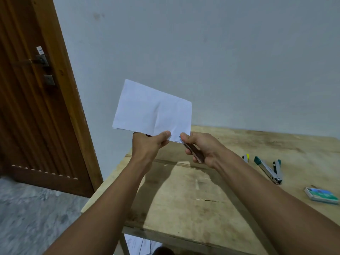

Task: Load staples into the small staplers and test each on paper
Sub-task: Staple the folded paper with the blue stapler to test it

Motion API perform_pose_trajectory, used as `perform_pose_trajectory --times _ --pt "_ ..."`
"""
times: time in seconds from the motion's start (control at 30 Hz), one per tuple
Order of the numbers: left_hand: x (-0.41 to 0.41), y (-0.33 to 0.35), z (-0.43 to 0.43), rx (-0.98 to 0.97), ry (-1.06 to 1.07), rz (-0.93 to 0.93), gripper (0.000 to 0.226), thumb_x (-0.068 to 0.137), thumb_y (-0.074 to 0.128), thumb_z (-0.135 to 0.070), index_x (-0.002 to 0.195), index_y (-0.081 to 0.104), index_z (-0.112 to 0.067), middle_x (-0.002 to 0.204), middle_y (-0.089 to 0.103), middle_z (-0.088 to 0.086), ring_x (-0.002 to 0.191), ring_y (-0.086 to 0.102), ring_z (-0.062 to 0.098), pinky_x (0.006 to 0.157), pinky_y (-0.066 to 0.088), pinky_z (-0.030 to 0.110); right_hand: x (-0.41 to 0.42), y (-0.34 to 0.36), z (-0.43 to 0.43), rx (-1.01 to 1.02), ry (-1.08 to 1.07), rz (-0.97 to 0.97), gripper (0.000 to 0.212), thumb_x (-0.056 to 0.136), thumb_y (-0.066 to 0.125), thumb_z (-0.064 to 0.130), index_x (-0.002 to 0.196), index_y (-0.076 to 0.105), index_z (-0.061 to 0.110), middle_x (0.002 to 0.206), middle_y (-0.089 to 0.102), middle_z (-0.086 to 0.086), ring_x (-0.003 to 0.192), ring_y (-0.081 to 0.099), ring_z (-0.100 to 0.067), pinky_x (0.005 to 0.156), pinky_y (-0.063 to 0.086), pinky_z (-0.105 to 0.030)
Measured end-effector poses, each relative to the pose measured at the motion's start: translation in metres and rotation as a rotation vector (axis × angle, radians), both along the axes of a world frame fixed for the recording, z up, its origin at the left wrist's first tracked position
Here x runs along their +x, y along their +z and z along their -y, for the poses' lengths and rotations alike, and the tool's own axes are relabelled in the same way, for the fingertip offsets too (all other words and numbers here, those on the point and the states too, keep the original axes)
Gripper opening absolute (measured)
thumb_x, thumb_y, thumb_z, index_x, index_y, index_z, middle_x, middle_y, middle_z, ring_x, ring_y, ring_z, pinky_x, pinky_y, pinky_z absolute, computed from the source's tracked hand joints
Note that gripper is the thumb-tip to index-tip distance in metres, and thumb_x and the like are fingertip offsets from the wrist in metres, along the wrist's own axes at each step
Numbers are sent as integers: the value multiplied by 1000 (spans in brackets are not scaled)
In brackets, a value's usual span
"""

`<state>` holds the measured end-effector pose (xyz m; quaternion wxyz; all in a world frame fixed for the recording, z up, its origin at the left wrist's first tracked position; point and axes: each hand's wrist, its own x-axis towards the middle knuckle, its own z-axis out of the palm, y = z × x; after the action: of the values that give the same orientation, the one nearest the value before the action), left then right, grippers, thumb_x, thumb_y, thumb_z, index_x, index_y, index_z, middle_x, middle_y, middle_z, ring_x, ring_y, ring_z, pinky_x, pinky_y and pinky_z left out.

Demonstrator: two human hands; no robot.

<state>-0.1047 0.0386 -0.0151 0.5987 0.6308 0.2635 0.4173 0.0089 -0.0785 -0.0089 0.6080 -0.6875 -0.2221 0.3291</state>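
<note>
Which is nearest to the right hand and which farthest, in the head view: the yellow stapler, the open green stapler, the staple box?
From the right hand:
1. Yellow stapler, just to its right on the table.
2. Open green stapler, farther right.
3. Staple box, far right, toward the table's near side.

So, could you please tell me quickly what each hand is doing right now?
Left hand: closed, pinching the folded paper at its lower edge.
Right hand: closed around a dark stapler at the paper's corner.

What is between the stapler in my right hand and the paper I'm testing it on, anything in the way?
Nothing visible. The right hand holds the dark stapler with its tip already at the lower right corner of the folded paper, which the left hand pinches along its bottom edge. Both are held above the table.
</note>
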Motion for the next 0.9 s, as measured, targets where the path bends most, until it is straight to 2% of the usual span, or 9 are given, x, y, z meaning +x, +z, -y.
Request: perform_pose_trajectory --times 0.13,0.23,0.37,0.43,0.53,0.6,0.67,0.8,0.9 --pt "-1 -2 -2 -52 11 21 64 71 83 -9 28 37 -18 33 33 -12 51 63 18 80 56 35 1 -2 5 0 77 -106 29 80 74 44 84 57 21 69 49 5 50 44 -9 50 28 -24" --pt "-5 -5 -10 -128 -19 39 55 72 82 -5 31 48 -16 35 44 -12 53 63 18 89 56 40 9 -6 9 39 -70 -159 35 77 80 35 97 56 19 63 37 4 41 27 -6 42 22 -20" --pt "-4 -11 -16 -245 -87 54 32 70 84 -4 47 62 -6 42 54 -7 59 68 16 91 55 37 10 -9 5 82 -158 -161 36 77 80 27 106 64 12 77 60 -4 35 26 -5 37 26 -18" --pt "-2 -14 -17 -300 -130 29 22 70 84 -4 63 65 5 48 60 -2 64 69 19 89 57 36 4 -11 -1 65 -164 -111 28 77 81 21 97 64 11 81 62 -7 36 28 -6 39 29 -20" --pt "-1 -17 -22 -367 -134 -24 21 73 82 -4 78 64 7 67 66 7 63 68 20 82 59 37 -2 -16 -9 23 -236 29 23 77 77 6 86 57 12 70 51 -4 38 31 -10 42 27 -21" --pt "-1 -18 -28 -426 -75 -37 13 80 74 -3 85 63 3 74 65 11 54 65 18 73 61 48 -2 -24 -14 -17 -260 137 21 77 74 3 89 58 9 73 52 -4 41 36 -9 37 26 -18" --pt "-5 -21 -39 -454 33 -79 4 85 64 0 87 60 1 68 60 12 42 60 15 60 60 53 1 -34 -17 -114 -266 233 24 74 74 8 94 60 6 80 54 -6 50 41 -12 40 30 -20" --pt "-15 -35 -65 -344 209 -259 12 71 62 2 83 59 4 63 61 13 54 60 22 63 60 40 5 -44 -23 -352 -254 357 27 69 68 14 92 57 8 81 56 -8 61 48 -23 51 34 -25" --pt "-21 -44 -75 -185 268 -454 19 58 64 -6 75 66 3 66 66 11 62 62 26 53 44 25 6 -43 -25 -452 -228 440 28 74 63 17 99 59 5 86 59 -9 66 50 -26 49 32 -25"
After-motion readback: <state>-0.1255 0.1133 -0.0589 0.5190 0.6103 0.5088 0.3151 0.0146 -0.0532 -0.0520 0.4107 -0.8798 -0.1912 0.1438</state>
